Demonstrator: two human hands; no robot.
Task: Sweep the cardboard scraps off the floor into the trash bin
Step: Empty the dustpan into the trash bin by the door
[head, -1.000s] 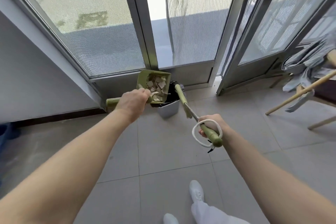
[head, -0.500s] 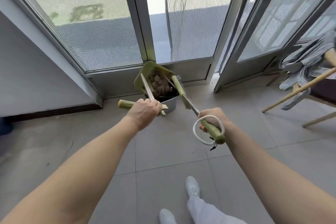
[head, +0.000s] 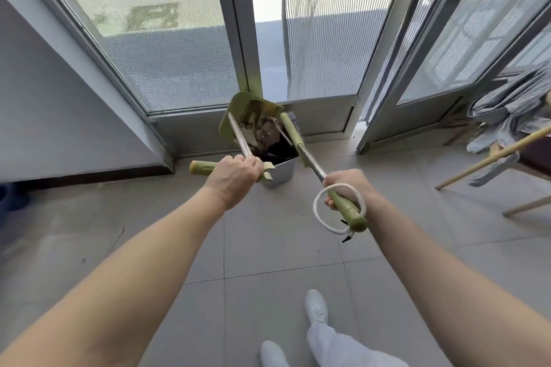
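My left hand (head: 234,177) grips the green handle of a dustpan (head: 231,124), which is tipped steeply over a small grey trash bin (head: 281,171) by the door sill. Brown cardboard scraps (head: 267,132) lie in the tilted pan right above the bin's dark opening. My right hand (head: 348,188) grips the green end of a broom handle (head: 347,208) with a white cord loop; its metal shaft runs up to the broom head (head: 293,125) behind the bin.
Glass sliding doors with a mesh screen (head: 322,39) stand straight ahead. A wooden chair with grey clothes (head: 507,116) sits at the right, a wooden stick (head: 489,158) leaning by it. My white shoes (head: 317,307) are on the grey tiles below.
The dustpan has tipped from level to steeply tilted over the bin, and the scraps have slid toward the bin's opening. My right hand with the broom has barely moved.
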